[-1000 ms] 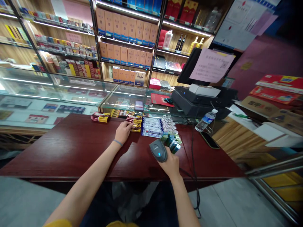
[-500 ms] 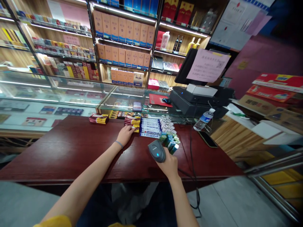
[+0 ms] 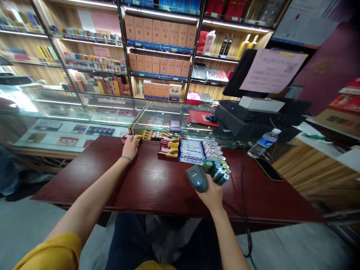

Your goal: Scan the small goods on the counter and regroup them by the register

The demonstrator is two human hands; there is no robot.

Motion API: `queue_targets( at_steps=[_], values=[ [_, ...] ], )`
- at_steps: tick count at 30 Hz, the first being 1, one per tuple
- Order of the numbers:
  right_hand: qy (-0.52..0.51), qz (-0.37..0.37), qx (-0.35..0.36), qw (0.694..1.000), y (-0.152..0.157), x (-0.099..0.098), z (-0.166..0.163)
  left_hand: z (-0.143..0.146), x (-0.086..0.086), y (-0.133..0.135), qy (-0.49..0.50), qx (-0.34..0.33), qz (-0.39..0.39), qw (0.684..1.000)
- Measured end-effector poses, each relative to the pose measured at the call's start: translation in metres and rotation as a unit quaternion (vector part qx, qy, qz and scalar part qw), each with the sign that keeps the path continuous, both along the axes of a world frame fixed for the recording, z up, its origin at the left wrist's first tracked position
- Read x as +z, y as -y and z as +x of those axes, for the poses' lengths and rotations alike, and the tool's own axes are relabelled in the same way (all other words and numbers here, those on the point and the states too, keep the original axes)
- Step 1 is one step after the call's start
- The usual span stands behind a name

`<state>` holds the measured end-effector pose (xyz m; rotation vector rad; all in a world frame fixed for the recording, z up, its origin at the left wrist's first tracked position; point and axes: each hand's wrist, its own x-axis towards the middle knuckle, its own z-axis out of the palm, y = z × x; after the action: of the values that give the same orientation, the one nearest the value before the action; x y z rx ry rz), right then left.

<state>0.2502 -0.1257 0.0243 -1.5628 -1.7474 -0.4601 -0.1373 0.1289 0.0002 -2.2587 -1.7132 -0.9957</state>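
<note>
My left hand (image 3: 130, 147) reaches to the left pile of red-and-yellow snack packs (image 3: 139, 140), its fingers bent over the packs and partly covering them. My right hand (image 3: 212, 193) is wrapped round the handle of a dark grey barcode scanner (image 3: 197, 179) with a blue light glowing on top. A second pile of red-and-yellow snack packs (image 3: 168, 150) lies right of my left hand. Touching that pile is a row of blue-and-white stick packs (image 3: 191, 152). Silver-ended rolls (image 3: 213, 148) and green and blue rolls (image 3: 218, 170) stand close beyond the scanner.
The dark red table (image 3: 152, 187) meets a glass display counter (image 3: 160, 112). At the right are a water bottle (image 3: 263, 143), a phone (image 3: 268, 169) and a monitor (image 3: 240, 73) with pink paper on it. The scanner's cable (image 3: 249, 240) hangs over the table's front edge.
My left hand has moved left, from the pile beside the stick packs to the left pile. The right hand still holds the scanner. The view has shifted a little to the left.
</note>
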Motion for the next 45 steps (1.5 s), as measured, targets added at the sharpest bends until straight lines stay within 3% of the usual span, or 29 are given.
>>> queue_targets(
  at_steps=[5,12,17,21,24,27,31,33,37,45],
  values=[
    [0.009,-0.007,0.000,1.000,-0.005,-0.001,-0.008,-0.030,-0.004,-0.015,-0.093,0.041,-0.066,0.993],
    [0.010,-0.025,-0.012,1.000,-0.007,-0.001,-0.010,-0.034,0.008,-0.009,-0.134,0.036,-0.055,0.989],
    [-0.009,-0.031,-0.009,0.999,-0.007,-0.001,-0.009,-0.033,0.012,0.006,-0.023,0.016,-0.010,1.000],
    [-0.033,-0.021,0.001,0.999,-0.006,0.001,-0.009,-0.016,0.015,0.019,0.163,0.049,0.050,0.984],
    [-0.043,-0.024,-0.005,0.999,-0.004,0.001,-0.011,0.018,0.019,0.030,0.386,0.051,0.074,0.918],
    [-0.047,-0.028,-0.007,0.998,-0.002,0.000,-0.013,0.065,0.021,0.047,0.618,-0.039,0.029,0.784],
    [-0.048,-0.026,-0.006,0.998,0.000,0.000,-0.013,0.123,0.014,0.076,0.748,-0.148,-0.090,0.641],
    [-0.044,-0.023,-0.009,0.999,0.002,0.001,-0.012,0.143,0.007,0.087,0.774,-0.170,-0.135,0.595],
    [-0.044,-0.033,-0.016,0.998,0.007,0.004,-0.011,0.164,-0.005,0.098,0.785,-0.205,-0.184,0.554],
    [-0.026,-0.075,0.026,0.996,0.015,0.005,-0.013,0.166,-0.013,0.102,0.783,-0.215,-0.225,0.539]
  ],
)
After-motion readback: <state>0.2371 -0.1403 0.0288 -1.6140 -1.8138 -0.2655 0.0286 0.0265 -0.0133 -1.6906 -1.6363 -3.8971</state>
